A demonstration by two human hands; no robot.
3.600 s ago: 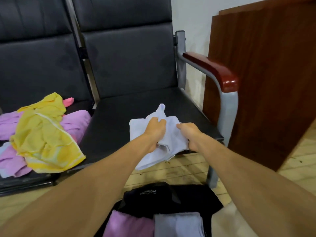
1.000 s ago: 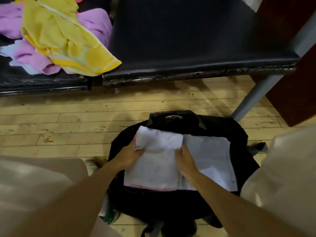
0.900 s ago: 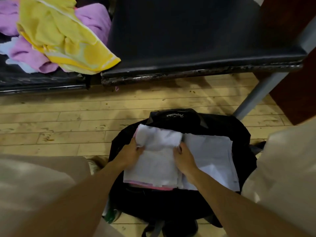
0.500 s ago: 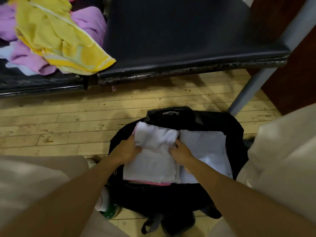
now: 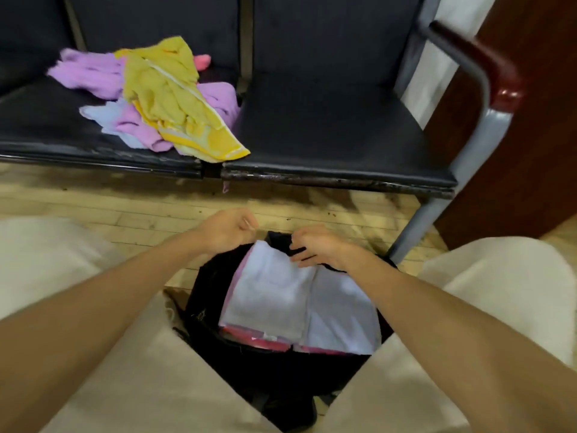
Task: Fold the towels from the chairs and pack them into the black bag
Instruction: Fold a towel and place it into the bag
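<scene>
The black bag (image 5: 209, 310) stands open on the floor between my knees. Two folded white towels lie side by side on top inside it, the left towel (image 5: 268, 295) and the right towel (image 5: 340, 310), with pink towel edges (image 5: 256, 337) showing beneath. My left hand (image 5: 228, 229) hovers over the floor just past the bag, fingers loosely curled and holding nothing. My right hand (image 5: 315, 246) hangs over the bag's far rim by the left towel's corner, also loosely curled. On the left chair lies a loose pile: a yellow towel (image 5: 175, 98) over purple towels (image 5: 87, 73) and a light blue towel (image 5: 100, 112).
The right chair seat (image 5: 327, 129) is bare black cushion, with a red-brown armrest (image 5: 487, 67) on a grey metal leg (image 5: 415, 226). A dark wooden panel (image 5: 530, 135) stands to the right. Pale wooden floorboards (image 5: 109, 207) run between the chairs and my light trousers (image 5: 150, 379).
Both hands have let go of the white towel, which now lies flat in the bag, and have risen toward the bag's far rim. My view has tilted up toward the chairs.
</scene>
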